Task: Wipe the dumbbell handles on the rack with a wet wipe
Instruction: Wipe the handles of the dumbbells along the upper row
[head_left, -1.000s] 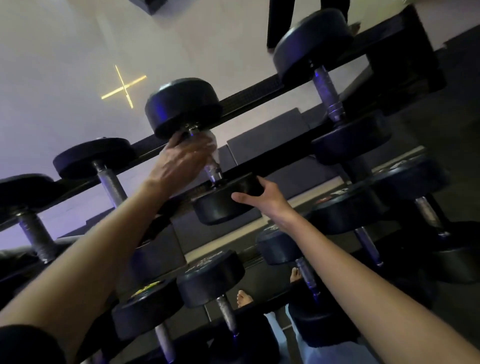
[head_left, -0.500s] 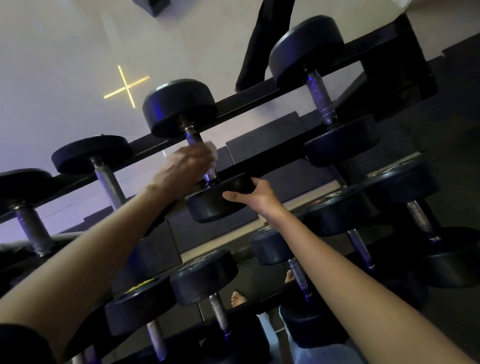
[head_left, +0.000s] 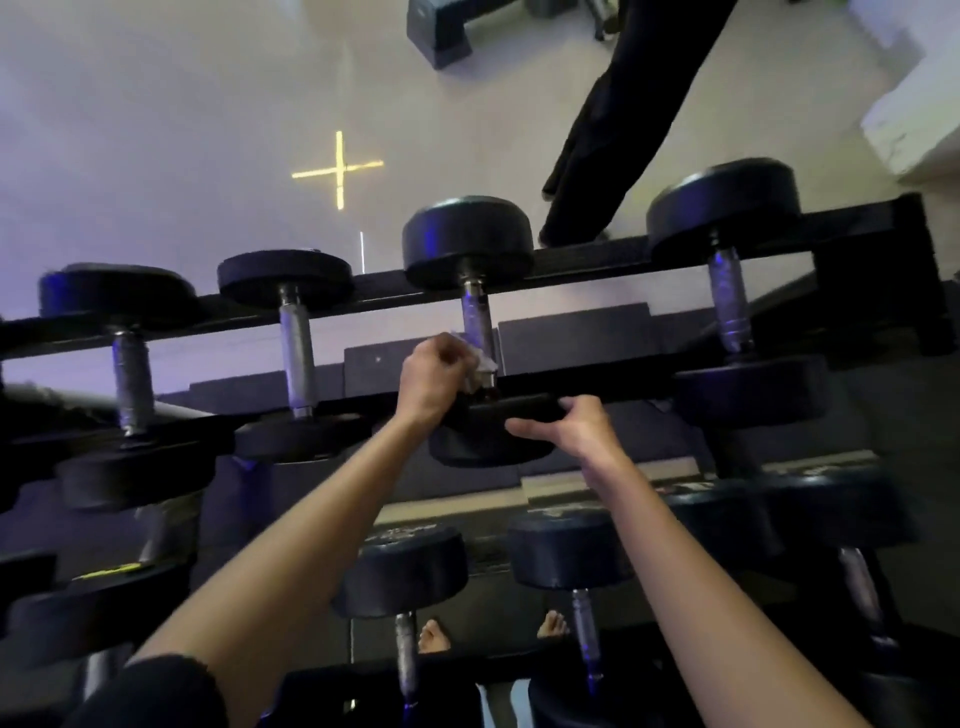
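Note:
Several black dumbbells with grey metal handles lie across the top tier of a black rack (head_left: 597, 260). My left hand (head_left: 434, 376) grips a white wet wipe (head_left: 480, 361) wrapped around the lower end of the third dumbbell's handle (head_left: 475, 317). My right hand (head_left: 569, 426) holds the near head (head_left: 491, 434) of that same dumbbell, with fingers curled over its edge. The far head (head_left: 467, 241) rests on the back rail.
Neighbouring dumbbells sit left (head_left: 296, 358) and right (head_left: 730, 296) on the top tier. A lower tier holds more dumbbells (head_left: 402, 571). A person's dark-clothed legs (head_left: 623, 119) stand behind the rack. My bare feet (head_left: 434, 636) show below.
My left hand slid the wipe down the handle from near the far head to the near end. The camera view swung, levelling the rack. My right hand stayed on the near head.

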